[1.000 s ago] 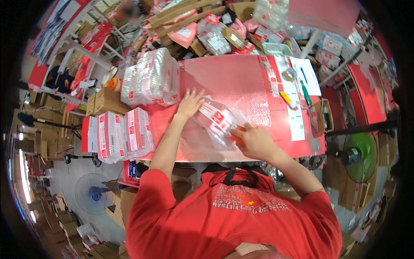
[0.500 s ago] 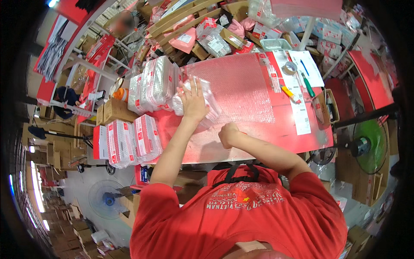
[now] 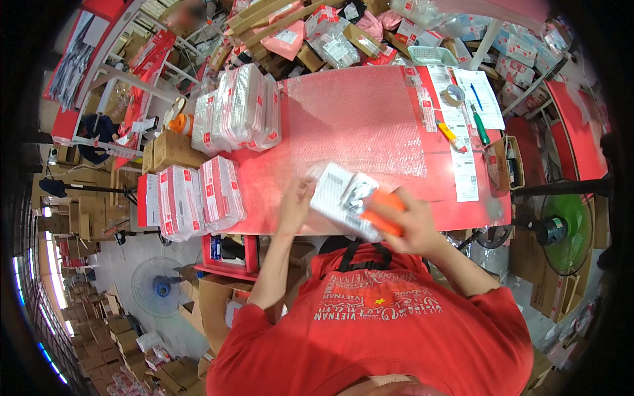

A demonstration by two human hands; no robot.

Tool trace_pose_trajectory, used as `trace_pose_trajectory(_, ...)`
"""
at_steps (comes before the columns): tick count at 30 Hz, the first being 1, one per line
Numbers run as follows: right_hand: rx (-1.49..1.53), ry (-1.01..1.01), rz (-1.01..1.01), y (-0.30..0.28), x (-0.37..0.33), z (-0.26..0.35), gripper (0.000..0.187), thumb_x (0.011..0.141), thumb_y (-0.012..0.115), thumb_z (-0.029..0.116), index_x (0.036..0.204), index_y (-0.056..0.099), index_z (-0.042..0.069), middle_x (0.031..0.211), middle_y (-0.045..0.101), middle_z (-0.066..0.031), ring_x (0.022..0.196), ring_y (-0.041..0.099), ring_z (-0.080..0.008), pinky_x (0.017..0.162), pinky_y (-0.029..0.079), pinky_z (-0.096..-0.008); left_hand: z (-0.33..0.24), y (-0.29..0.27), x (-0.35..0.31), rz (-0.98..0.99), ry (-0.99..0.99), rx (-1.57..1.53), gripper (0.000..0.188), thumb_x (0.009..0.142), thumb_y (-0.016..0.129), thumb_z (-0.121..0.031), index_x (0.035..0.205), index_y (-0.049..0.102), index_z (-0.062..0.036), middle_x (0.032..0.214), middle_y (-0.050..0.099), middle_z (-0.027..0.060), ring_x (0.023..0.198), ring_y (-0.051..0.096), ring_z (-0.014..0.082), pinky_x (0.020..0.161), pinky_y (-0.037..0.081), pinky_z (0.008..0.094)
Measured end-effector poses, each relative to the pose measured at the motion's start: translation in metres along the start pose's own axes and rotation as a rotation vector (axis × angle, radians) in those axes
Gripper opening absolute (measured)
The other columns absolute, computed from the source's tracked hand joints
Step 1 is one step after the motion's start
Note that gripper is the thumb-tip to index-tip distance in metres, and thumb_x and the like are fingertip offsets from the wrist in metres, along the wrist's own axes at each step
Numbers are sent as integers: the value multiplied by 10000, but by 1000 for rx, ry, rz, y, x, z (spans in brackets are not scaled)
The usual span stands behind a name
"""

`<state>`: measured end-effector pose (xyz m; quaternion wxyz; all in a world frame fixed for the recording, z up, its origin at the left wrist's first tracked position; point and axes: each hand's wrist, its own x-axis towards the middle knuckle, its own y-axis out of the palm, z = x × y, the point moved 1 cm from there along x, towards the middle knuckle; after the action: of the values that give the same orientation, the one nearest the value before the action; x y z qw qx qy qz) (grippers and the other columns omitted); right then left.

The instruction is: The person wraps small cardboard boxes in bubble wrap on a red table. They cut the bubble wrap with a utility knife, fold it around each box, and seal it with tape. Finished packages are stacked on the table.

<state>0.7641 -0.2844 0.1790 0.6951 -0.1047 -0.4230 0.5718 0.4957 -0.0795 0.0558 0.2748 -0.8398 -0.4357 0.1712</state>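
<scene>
Right hand [image 3: 417, 223] around orange tool [image 3: 387, 210], beside white parcel [image 3: 331, 188], illegibly printed.

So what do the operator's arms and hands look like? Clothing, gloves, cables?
Red short-sleeved T-shirt, with white lettering and a small yellow star on the chest. Loose, plain red sleeves; forearms bare. Left hand and right hand are ungloved. No watch or cables visible on either arm; motion blur hides finer details such as rings.
</scene>
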Motion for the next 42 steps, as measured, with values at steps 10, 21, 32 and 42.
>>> trace_pose_trajectory(10, -168, 3, 458, 76, -14, -14, 590, 933, 774, 308, 1499, 621, 245, 1042, 630, -159, 682, 706, -343, 596, 583, -461, 27, 30, -37, 351, -716, -1256, 409, 1118, 631, -405, 1132, 771, -21, 1077, 773, 100, 1073, 719, 209, 944, 558, 361)
trace_pose_trajectory(21, -428, 163, 795, 124, -16, -68, 410, 1011, 657, 322, 1377, 697, 143, 1048, 704, -233, 791, 762, -408, 692, 630, -514, 157, 28, 25, -188, -467, 228, 566, 948, 781, -521, 1224, 719, -31, 1097, 778, 209, 1041, 759, 394, 933, 579, 519)
trace_pose_trajectory(32, -345, 201, 1020, -11, -16, -15, 517, 1005, 643, 267, 1516, 603, 202, 1188, 680, -226, 835, 762, -387, 644, 611, -534, 107, 61, 24, -138, -370, 179, 730, 1041, 584, -623, 1492, 631, -50, 1325, 736, 273, 1258, 683, 465, 1094, 522, 497)
trace_pose_trajectory(42, -153, -53, 408, 176, 188, -2, 506, 978, 698, 243, 1477, 624, 199, 1121, 667, -257, 788, 728, -428, 723, 617, -536, 123, -25, 10, -903, 250, -121, 897, 968, 791, -295, 1677, 314, -23, 1676, 370, 231, 1557, 401, 389, 1264, 350, 501)
